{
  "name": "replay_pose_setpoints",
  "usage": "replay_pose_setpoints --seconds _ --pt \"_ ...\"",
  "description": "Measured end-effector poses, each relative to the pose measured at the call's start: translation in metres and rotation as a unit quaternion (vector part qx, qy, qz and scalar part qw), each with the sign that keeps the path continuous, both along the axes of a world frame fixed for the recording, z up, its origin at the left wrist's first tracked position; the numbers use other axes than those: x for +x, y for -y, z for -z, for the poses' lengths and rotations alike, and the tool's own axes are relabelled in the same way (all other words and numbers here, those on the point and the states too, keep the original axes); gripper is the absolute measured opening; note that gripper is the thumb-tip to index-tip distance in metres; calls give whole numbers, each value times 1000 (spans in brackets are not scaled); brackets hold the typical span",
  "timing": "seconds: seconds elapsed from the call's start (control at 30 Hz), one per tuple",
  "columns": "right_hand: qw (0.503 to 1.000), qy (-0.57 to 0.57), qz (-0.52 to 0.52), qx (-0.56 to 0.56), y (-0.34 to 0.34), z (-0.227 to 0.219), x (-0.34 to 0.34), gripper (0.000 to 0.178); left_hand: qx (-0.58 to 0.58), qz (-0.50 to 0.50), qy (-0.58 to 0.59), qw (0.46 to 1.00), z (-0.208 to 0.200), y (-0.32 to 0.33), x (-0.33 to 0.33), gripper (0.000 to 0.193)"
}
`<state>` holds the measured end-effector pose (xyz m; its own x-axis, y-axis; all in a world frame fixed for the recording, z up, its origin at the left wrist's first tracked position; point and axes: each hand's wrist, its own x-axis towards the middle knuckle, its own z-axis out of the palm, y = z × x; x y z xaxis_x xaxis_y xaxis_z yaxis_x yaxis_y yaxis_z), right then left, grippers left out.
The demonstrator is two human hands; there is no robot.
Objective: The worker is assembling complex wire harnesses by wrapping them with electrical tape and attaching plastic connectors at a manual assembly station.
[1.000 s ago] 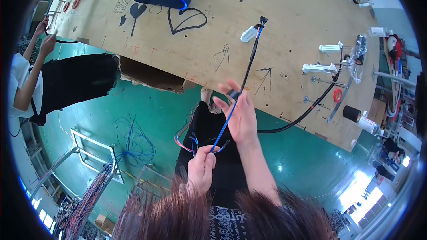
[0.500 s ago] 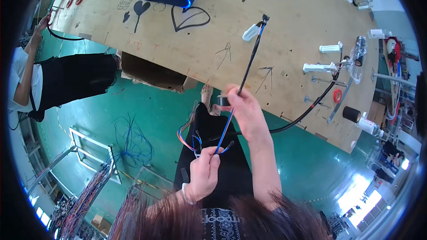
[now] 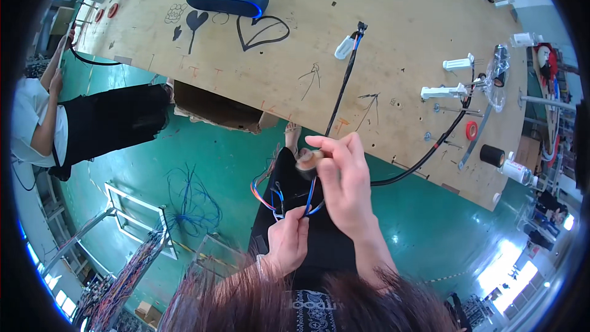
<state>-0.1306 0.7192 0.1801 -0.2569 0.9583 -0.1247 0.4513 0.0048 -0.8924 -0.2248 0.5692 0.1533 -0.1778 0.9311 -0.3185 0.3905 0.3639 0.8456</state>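
My left hand (image 3: 287,240) pinches a bundle of blue and other coloured wires (image 3: 311,195) above my lap. Just above it, my right hand (image 3: 345,178) holds a roll of black tape (image 3: 307,163) against the bundle, its index finger stretched out over the roll. From there the black-wrapped part of the bundle (image 3: 345,89) runs up across the board to a small black connector (image 3: 361,26) beside a white clip (image 3: 345,47). Loose orange, white and blue wire ends (image 3: 261,192) fan out left of my left hand. My right fingers partly hide the wrapping spot.
A blue speaker (image 3: 228,0) lies on the wooden board (image 3: 246,80). White holders (image 3: 444,92) carry a thick black cable (image 3: 424,160) at right, near red tape (image 3: 471,130) and bottles (image 3: 518,172). Another person (image 3: 43,117) stands at left. A wire rack (image 3: 138,224) stands lower left.
My right hand has come down the bundle toward my left hand and turned, its index finger lifting. The tape roll has moved down with it and turned its face.
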Motion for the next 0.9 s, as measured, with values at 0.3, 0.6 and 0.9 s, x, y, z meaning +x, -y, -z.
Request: replay_pose_setpoints --seconds 0.3,0.6,0.9 --pt "848 -403 28 -344 -9 64 4 36 -27 -52 103 993 -7 -3 7 20" --pt "987 -27 -61 150 30 9 15 23 87 14 -76 993 5 -2 -2 22" --pt "861 -417 74 -282 25 76 -1 30 -17 -47 73 996 -2 2 3 17"
